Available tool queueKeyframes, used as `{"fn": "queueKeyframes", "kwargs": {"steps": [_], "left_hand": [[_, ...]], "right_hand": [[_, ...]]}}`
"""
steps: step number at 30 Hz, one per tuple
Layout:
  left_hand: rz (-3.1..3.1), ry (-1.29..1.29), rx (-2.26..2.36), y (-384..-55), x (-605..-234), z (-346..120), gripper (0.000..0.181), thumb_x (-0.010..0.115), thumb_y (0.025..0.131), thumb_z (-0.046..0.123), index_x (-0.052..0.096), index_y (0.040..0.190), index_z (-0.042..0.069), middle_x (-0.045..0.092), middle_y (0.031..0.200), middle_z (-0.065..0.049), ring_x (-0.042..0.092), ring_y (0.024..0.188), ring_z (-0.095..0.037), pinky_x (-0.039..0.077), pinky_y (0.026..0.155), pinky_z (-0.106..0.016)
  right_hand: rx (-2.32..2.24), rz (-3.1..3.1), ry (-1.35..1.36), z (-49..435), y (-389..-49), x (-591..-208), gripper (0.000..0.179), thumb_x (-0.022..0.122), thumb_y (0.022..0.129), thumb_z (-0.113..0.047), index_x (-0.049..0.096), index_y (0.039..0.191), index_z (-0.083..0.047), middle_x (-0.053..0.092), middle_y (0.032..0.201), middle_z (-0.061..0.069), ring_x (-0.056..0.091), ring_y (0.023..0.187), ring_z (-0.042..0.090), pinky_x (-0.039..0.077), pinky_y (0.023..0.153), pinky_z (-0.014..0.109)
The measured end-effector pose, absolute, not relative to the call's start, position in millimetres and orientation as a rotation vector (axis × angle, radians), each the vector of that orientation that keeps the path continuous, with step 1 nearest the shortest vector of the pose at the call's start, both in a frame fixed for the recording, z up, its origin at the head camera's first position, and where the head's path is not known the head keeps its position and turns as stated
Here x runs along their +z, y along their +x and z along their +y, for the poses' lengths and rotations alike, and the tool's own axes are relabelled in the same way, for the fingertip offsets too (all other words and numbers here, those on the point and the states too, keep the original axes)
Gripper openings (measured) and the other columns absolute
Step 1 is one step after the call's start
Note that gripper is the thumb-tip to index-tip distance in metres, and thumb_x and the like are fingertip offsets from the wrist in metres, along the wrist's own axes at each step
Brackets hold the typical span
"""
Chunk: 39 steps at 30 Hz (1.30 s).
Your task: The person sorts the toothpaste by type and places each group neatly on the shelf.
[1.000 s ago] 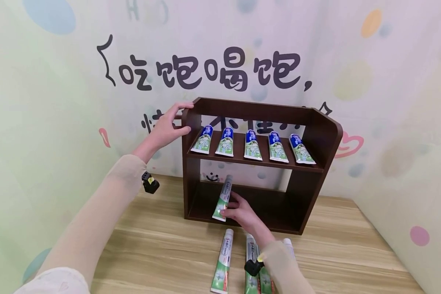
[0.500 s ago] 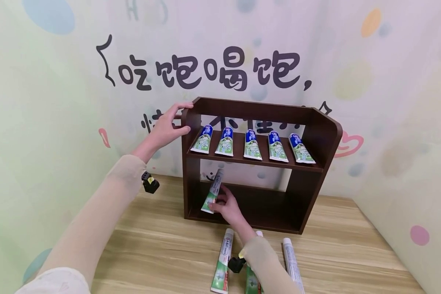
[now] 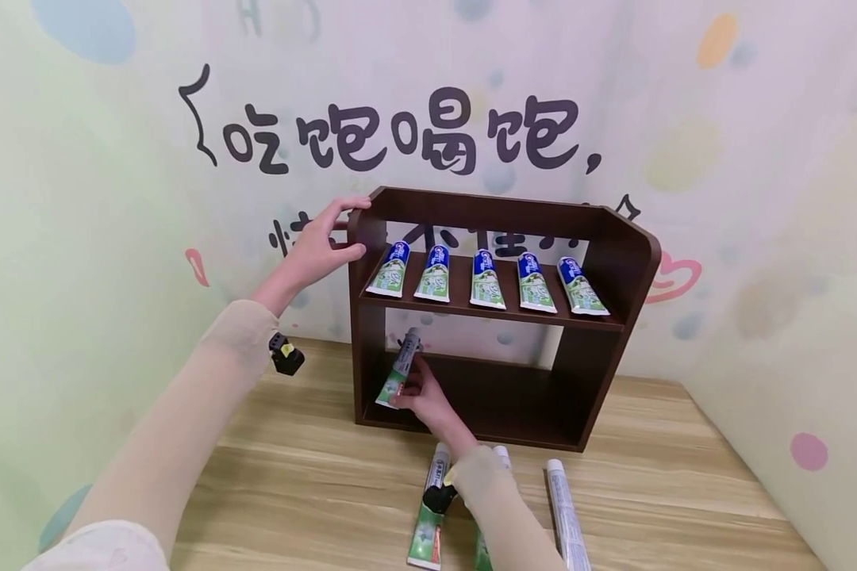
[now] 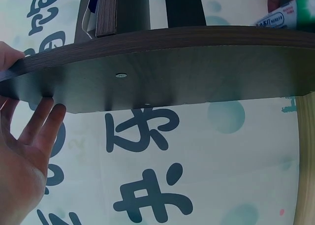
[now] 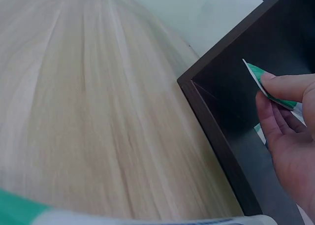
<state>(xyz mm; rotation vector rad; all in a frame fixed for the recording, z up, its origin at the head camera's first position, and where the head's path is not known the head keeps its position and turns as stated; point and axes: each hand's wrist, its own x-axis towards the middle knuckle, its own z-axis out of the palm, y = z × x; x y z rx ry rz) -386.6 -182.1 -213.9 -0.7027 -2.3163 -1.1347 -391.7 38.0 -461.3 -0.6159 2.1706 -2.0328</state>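
Right hand (image 3: 428, 402): grip closed, pinching tail of toothpaste tube (image 3: 402, 368), likely to leave cap end free; tube tilted at left of lower shelf (image 3: 503, 406). Left hand (image 3: 316, 251) clasps rack (image 3: 489, 206) side, probably bracing it.

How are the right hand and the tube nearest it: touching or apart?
Touching. The right wrist view shows the right hand pinching the tube, its green end between thumb and fingers.
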Motion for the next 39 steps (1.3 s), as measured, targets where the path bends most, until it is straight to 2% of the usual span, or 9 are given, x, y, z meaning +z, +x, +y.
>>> {"fn": "queueKeyframes", "kwargs": {"steps": [5,13,22,30,34,39], "left_hand": [[-2.312,-0.711,-1.14,-386.8,-213.2,-182.4,0.058,0.065,0.091,0.014,0.043,0.143,0.027,0.039,0.157,0.003,0.048,0.131,-0.034,0.052,0.1,-0.053],[-2.318,-0.714,-1.135,-387.0,-212.5,-182.1,0.058,0.065,0.091,0.013,0.043,0.143,0.026,0.038,0.158,0.004,0.049,0.13,-0.035,0.052,0.1,-0.053],[-2.306,-0.721,-1.125,-387.9,-214.1,-182.3,0.058,0.065,0.091,0.012,0.043,0.143,0.024,0.037,0.159,0.004,0.05,0.129,-0.036,0.053,0.099,-0.053],[-2.294,-0.733,-1.127,-389.1,-212.8,-182.4,0.058,0.065,0.091,0.013,0.043,0.143,0.027,0.038,0.159,0.005,0.05,0.129,-0.036,0.053,0.099,-0.053],[-2.295,-0.731,-1.127,-389.5,-212.9,-183.2,0.058,0.065,0.091,0.013,0.043,0.143,0.026,0.037,0.159,0.005,0.05,0.129,-0.036,0.052,0.099,-0.054],[-2.307,-0.721,-1.138,-388.4,-213.1,-182.7,0.058,0.065,0.091,0.012,0.043,0.143,0.025,0.038,0.158,0.004,0.05,0.129,-0.035,0.053,0.099,-0.053]], "right_hand": [[-2.058,2.2,-0.586,27.8,-388.7,-464.3,0.1,0.068,0.08,0.009,0.009,0.158,-0.006,0.055,0.131,0.03,0.063,0.092,0.016,0.056,0.081,0.027],[-2.054,2.331,-0.482,14.0,-386.9,-474.0,0.096,0.071,0.074,0.009,0.019,0.155,0.002,0.065,0.113,0.03,0.064,0.08,0.014,0.052,0.068,0.023],[-1.886,2.572,-0.409,8.6,-386.0,-478.2,0.091,0.077,0.071,0.005,0.031,0.15,0.001,0.07,0.103,0.026,0.068,0.087,0.025,0.054,0.066,0.026],[-1.721,2.704,-0.469,4.2,-382.8,-471.5,0.089,0.076,0.073,0.005,0.031,0.149,0.004,0.068,0.094,0.018,0.065,0.082,0.02,0.054,0.068,0.027],[-1.603,2.788,-0.516,1.4,-379.3,-468.0,0.083,0.077,0.072,0.004,0.036,0.145,0.003,0.067,0.09,0.015,0.06,0.078,0.015,0.051,0.067,0.025],[-1.571,2.804,-0.543,1.9,-377.6,-469.1,0.079,0.078,0.073,0.003,0.041,0.143,0.003,0.068,0.092,0.018,0.062,0.079,0.019,0.051,0.067,0.026]]}}
